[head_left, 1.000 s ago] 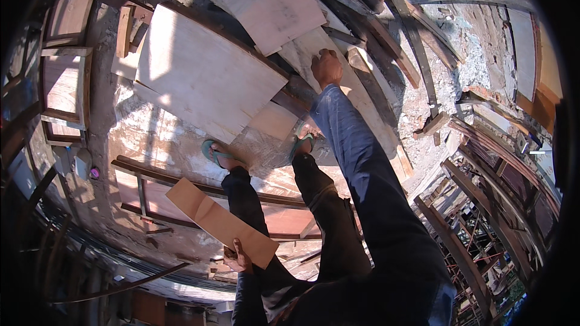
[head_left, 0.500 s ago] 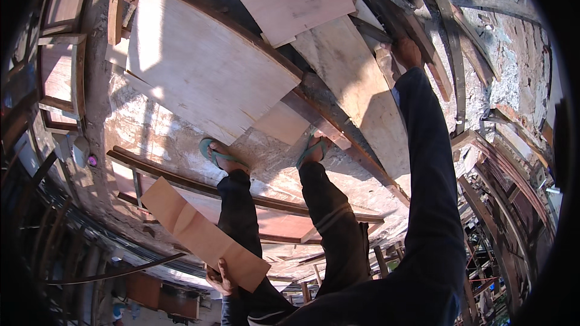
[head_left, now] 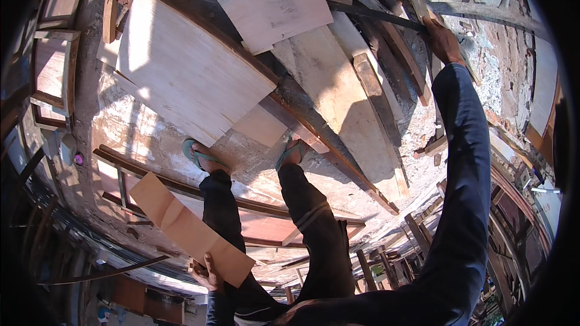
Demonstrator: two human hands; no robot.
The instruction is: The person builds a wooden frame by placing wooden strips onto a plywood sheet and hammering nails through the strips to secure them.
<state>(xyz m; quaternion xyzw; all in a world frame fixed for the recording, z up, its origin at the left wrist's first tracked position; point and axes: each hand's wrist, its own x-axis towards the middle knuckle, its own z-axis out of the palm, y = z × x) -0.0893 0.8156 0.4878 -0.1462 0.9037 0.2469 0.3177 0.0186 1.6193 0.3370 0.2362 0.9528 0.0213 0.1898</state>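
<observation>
My left hand [head_left: 208, 276] grips a rectangular piece of plywood [head_left: 190, 226] near its lower end, thumb on the top face. The plywood slants up and left over my left leg. At the upper right my right arm is stretched out. The fingers of my right hand [head_left: 444, 42] are closed around the end of a dark wooden strip [head_left: 380, 15], which runs left over other timbers. Left of that forearm, a short weathered wood piece [head_left: 376, 93] lies on a long pale board [head_left: 332, 78].
A large plywood sheet [head_left: 187, 66] and another sheet [head_left: 266, 6] lie ahead of my sandalled feet. A long timber [head_left: 344, 154] runs diagonally past my right foot. A wooden frame [head_left: 266, 205] lies beneath my legs. Scrap wood [head_left: 513, 217] crowds the right side.
My right hand has moved right and farther away, and the dark strip now shows in it. The short weathered piece has come into view. My left hand still holds the plywood.
</observation>
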